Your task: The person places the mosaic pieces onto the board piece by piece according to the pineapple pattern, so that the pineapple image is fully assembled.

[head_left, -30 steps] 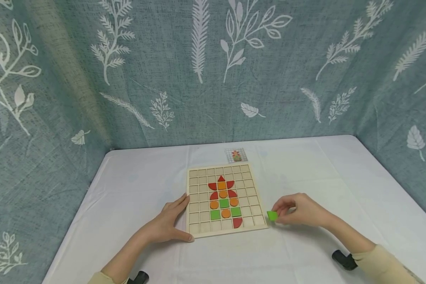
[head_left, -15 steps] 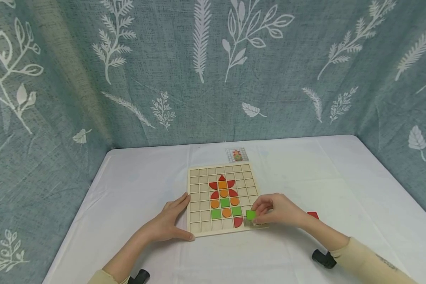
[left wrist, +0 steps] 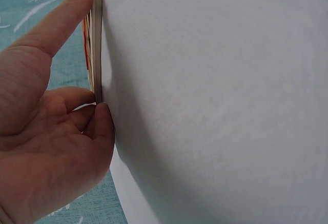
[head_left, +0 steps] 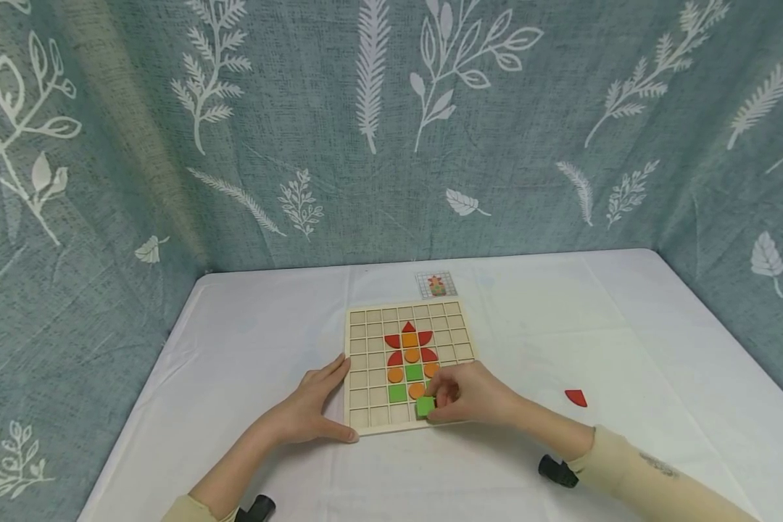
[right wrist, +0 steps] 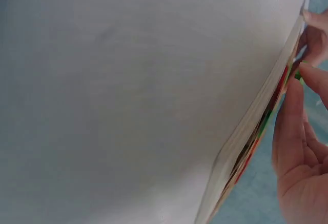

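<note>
A square wooden grid board (head_left: 359,378) lies on the white-covered table, with red, orange and green tiles set in its cells. My left hand (head_left: 307,409) rests at its left side, fingers along the edge and thumb at the front left corner. Seen from the left wrist, that hand (left wrist: 56,106) touches the board's edge (left wrist: 98,55). My right hand (head_left: 473,395) pinches a green square tile (head_left: 425,407) between thumb and fingers, low over the front rows near an orange round tile (head_left: 417,391). The hand hides the cells at the board's front right.
Behind the board lies a small pattern card (head_left: 436,285) with a gridded picture. A loose red quarter-circle tile (head_left: 576,397) lies on the tablecloth (head_left: 548,319) to the right. A patterned blue-green curtain (head_left: 378,196) surrounds the table's back and sides.
My right hand has carried the green square tile leftward from beside the board to over its front rows, uncovering the red tile on the table. My left hand stays in place.
</note>
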`<state>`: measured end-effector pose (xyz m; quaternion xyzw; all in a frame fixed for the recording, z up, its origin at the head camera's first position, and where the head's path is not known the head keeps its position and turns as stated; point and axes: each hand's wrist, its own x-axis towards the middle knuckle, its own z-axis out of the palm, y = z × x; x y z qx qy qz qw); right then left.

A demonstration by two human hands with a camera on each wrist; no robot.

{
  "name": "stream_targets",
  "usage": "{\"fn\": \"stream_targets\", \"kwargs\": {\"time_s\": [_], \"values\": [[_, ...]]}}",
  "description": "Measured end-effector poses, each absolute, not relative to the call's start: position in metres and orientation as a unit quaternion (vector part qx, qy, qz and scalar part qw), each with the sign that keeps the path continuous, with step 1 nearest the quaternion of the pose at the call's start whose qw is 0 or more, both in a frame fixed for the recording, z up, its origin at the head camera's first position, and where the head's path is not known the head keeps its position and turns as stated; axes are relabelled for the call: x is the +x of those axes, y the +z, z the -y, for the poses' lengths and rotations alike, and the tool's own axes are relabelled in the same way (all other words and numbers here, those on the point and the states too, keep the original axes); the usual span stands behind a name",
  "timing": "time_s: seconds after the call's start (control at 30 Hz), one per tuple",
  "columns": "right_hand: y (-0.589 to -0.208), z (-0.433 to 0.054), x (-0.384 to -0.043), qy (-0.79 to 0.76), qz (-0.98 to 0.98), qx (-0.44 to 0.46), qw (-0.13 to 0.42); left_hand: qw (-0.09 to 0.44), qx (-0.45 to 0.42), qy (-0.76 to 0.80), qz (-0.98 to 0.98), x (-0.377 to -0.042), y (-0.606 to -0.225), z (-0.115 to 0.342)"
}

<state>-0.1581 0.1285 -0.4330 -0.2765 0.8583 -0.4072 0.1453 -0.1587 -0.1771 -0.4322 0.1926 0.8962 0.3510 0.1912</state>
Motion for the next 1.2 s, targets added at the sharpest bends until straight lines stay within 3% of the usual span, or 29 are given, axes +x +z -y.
{"fn": "stream_targets", "kwargs": {"time_s": [0.9,1.2], "values": [[-0.435,-0.118,-0.156,-0.396,-0.847,-0.338,0.104,0.185,0.186,0.345,-0.901,-0.158,-0.435,0.176],[-0.433,-0.129,-0.156,-0.39,-0.866,-0.293,0.108,0.184,0.191,0.347,-0.9,-0.158,-0.436,0.176]]}}
